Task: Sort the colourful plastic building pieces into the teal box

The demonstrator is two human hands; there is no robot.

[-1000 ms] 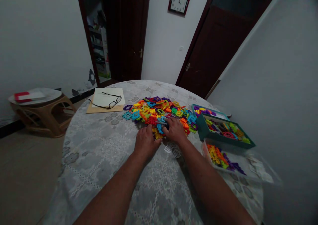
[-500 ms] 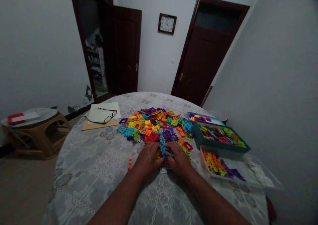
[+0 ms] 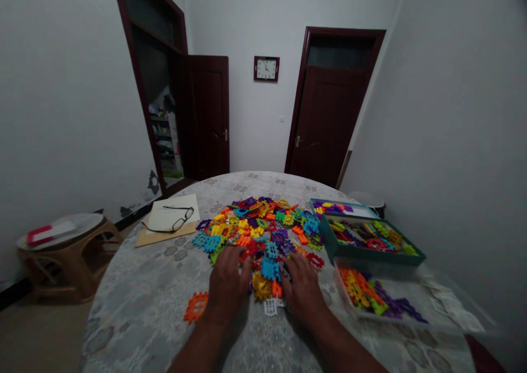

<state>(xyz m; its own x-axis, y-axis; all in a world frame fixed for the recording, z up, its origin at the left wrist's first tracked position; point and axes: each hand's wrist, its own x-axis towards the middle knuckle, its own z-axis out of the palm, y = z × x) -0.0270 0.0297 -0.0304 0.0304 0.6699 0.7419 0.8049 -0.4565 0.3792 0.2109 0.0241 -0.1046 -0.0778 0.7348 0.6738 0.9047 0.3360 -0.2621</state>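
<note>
Both of my hands rest at the near edge of a pile of colourful plastic interlocking building pieces (image 3: 255,230) on the table. My left hand (image 3: 230,277) lies over the pile's front left, palm down, fingers apart. On the other side, my right hand (image 3: 302,279) is also spread, its fingertips beside or touching a blue building piece (image 3: 270,268). Between the hands sit a yellow building piece (image 3: 262,287), a small orange piece (image 3: 276,289) and a white lattice piece (image 3: 270,307). An orange square piece (image 3: 196,307) lies flat near my left wrist. What is under my fingers is hidden.
Right of the pile stand a green box (image 3: 370,244) of pieces and a clear plastic tray (image 3: 343,293) holding orange, green and purple ones. Glasses (image 3: 179,223) lie on papers (image 3: 164,213) at the left. A stool (image 3: 69,268) stands beyond the patterned tablecloth (image 3: 140,296).
My hands were close together around blue and grey pieces; now they are apart and spread. The orange piece, earlier seen edge-on, now lies flat. The view has levelled and tipped up.
</note>
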